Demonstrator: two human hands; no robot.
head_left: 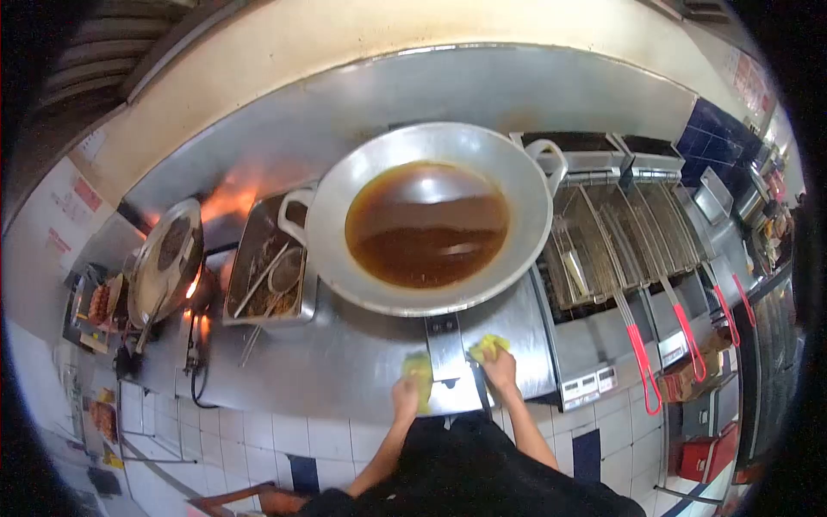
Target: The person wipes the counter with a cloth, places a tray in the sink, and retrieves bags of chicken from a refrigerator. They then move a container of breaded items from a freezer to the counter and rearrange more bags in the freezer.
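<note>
My left hand [405,400] grips a yellow-green cloth [419,377] low in front of the steel counter; the cloth is a little smeared by motion. In my right hand [500,370] is another bunched yellow-green cloth [489,346], held at the counter's front part. Beyond both hands stands a wide metal wok [413,303] with two loop handles, holding dark brown liquid [426,226]. Neither hand touches the wok. Between the hands is a small steel panel [448,353] on the counter front.
Fryer baskets [594,250] with red handles [642,370] jut out at the right. Left of the wok sits a steel tray [241,297] with a ladle-like strainer [285,271]. Farther left, a second pan [146,284] tilts near open flames [194,283]. A black hose [196,388] hangs down.
</note>
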